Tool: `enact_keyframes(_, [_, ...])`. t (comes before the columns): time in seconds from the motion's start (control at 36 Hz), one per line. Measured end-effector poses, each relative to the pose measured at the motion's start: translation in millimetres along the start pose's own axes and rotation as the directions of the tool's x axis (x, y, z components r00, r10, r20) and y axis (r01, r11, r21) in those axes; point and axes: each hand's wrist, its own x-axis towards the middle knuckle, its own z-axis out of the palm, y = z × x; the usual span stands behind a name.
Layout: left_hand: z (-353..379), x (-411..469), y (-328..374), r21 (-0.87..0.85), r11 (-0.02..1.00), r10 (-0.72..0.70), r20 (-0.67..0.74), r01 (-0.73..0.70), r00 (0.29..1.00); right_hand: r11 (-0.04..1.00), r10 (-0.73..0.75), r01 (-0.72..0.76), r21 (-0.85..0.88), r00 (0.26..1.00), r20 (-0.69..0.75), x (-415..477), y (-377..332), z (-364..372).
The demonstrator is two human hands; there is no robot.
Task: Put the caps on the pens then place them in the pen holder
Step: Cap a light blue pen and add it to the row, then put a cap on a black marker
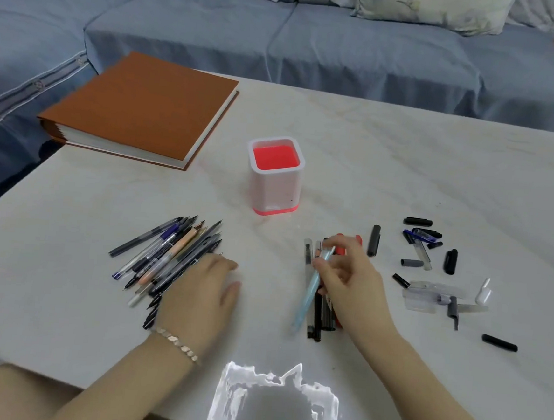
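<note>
Blue pen (pixel 309 290) pinched by right hand (pixel 351 282) | left hand (pixel 199 290) on pens (pixel 166 251) | markings blurred

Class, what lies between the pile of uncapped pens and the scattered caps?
In the head view, a smaller bunch of pens, with the right hand holding a light blue pen.

pen holder (pixel 274 175) mid-table | book (pixel 137 109) behind-left | uncapped pens (pixel 169 254) front-left | caps (pixel 431 255) front-right

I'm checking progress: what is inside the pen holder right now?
The pen holder shows only its red interior, with nothing sticking out. Its front wall hides the near part of the inside.
</note>
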Motion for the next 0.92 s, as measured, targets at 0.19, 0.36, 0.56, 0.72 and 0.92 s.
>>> enact_keyframes(0.19, [2, -2, -31, 0.272, 0.961, -0.046, -0.046, 0.056, 0.998, 0.814, -0.135, 0.245, -0.526, 0.962, 0.239, 21, 11, 25])
enact_keyframes(0.36, [16, -1, -36, 0.293, 0.956, -0.027, 0.025, 0.018, 0.999, 0.642, -0.259, 0.347, -0.683, 0.938, 0.232, 18, 25, 25])
enact_keyframes(0.56, [18, 1, -4, -0.046, 0.997, -0.061, -0.015, 0.06, 0.998, 0.746, -0.175, 0.157, -0.647, 0.984, 0.037, 13, 36, -24])
enact_keyframes(0.72, [18, 5, 28, -0.317, 0.948, 0.0, -0.023, -0.007, 1.0, 0.663, 0.003, -0.078, -0.744, 0.995, -0.102, 18, 49, -73])
enact_keyframes(0.92, [19, 4, 53, -0.548, 0.834, -0.026, 0.083, 0.068, 0.996, 0.6, 0.043, -0.094, -0.794, 0.995, -0.086, 17, 60, -82])
